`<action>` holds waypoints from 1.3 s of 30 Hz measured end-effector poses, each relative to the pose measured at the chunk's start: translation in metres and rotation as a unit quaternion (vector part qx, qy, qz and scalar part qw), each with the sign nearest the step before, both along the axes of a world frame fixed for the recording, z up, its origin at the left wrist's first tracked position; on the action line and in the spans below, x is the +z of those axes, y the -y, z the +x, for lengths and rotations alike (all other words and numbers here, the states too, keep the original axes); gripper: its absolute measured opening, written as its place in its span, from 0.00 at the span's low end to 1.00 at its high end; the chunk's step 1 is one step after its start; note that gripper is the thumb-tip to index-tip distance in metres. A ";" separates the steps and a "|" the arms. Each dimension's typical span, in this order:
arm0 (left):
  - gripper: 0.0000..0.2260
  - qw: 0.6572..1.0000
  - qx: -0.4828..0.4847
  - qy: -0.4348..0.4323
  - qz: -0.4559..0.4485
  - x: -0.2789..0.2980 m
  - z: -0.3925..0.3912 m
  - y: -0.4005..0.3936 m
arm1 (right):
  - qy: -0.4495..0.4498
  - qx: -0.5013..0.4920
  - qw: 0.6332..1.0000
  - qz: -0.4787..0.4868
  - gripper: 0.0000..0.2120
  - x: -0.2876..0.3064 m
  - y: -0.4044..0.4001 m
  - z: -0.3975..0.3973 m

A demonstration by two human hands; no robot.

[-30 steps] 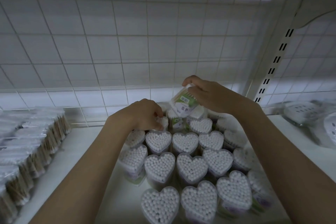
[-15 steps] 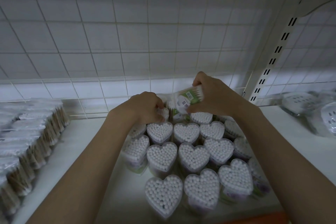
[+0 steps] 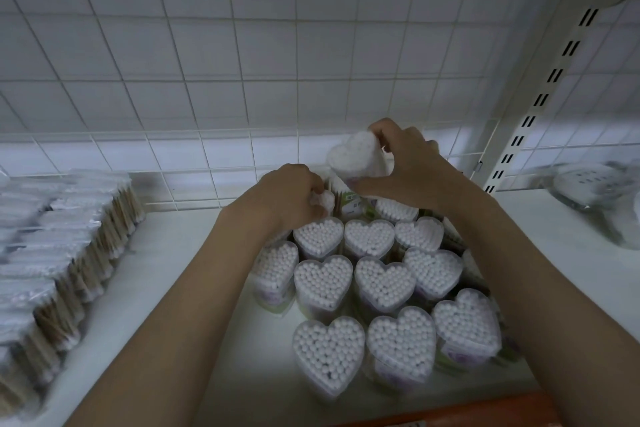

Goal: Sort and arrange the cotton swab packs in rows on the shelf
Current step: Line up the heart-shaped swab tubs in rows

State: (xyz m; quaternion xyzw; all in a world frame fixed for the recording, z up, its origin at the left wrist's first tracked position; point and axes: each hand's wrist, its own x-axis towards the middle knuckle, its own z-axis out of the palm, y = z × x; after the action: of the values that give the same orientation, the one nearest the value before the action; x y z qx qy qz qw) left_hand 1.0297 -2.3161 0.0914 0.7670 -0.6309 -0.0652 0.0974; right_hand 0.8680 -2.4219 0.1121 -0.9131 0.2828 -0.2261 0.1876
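Packs (image 3: 384,279) stand in rows on the shelf (image 3: 180,288) at frame centre — bundles (image 3: 59,253) lower left, grid (image 3: 242,62) behind.

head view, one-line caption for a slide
Right hand lifts a heart-shaped swab pack above shelved rows; left hand grips another.

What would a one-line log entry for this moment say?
right hand: holds lifted heart pack | left hand: grips back-row pack | heart packs: rows on shelf
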 end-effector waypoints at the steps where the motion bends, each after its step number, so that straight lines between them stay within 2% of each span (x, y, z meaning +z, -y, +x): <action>1: 0.19 1.000 -0.001 -0.003 -0.004 -0.001 0.000 -0.001 | 0.007 0.007 1.000 0.022 0.27 0.000 -0.001 0.000; 4: 0.19 1.000 -0.004 -0.006 -0.015 -0.003 0.000 -0.003 | 0.033 0.027 0.997 0.069 0.29 0.000 -0.003 0.001; 7: 0.18 1.000 -0.009 -0.007 -0.027 -0.004 0.000 -0.005 | 0.026 0.033 0.997 0.063 0.31 -0.002 -0.006 0.003; 10: 0.17 1.000 -0.012 0.006 -0.024 -0.004 0.000 -0.005 | 0.008 0.015 0.999 0.050 0.27 -0.007 -0.006 0.005; 17: 0.15 0.999 -0.010 0.019 -0.035 -0.005 0.001 -0.004 | -0.048 -0.001 0.998 0.038 0.28 -0.021 -0.006 0.008; 21: 0.14 0.999 -0.008 0.023 -0.036 -0.006 0.001 -0.004 | -0.124 -0.011 0.992 0.013 0.29 -0.025 -0.007 0.012; 28: 0.14 0.999 -0.002 0.013 -0.046 -0.008 0.001 -0.002 | -0.167 -0.012 0.985 0.050 0.24 -0.026 -0.005 0.007; 34: 0.14 0.999 -0.002 0.017 -0.042 -0.007 0.001 -0.001 | -0.216 -0.010 0.976 0.023 0.22 -0.025 0.001 0.010; 39: 0.15 1.000 -0.007 0.016 -0.018 -0.003 0.004 0.002 | -0.195 0.011 0.981 0.001 0.21 -0.018 0.012 0.010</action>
State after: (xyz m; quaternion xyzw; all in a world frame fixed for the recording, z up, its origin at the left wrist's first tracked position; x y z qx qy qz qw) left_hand 1.0339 -2.3180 0.0887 0.7615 -0.6389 -0.0425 0.1011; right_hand 0.8784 -2.4334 0.0946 -0.9425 0.3038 -0.0411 0.1328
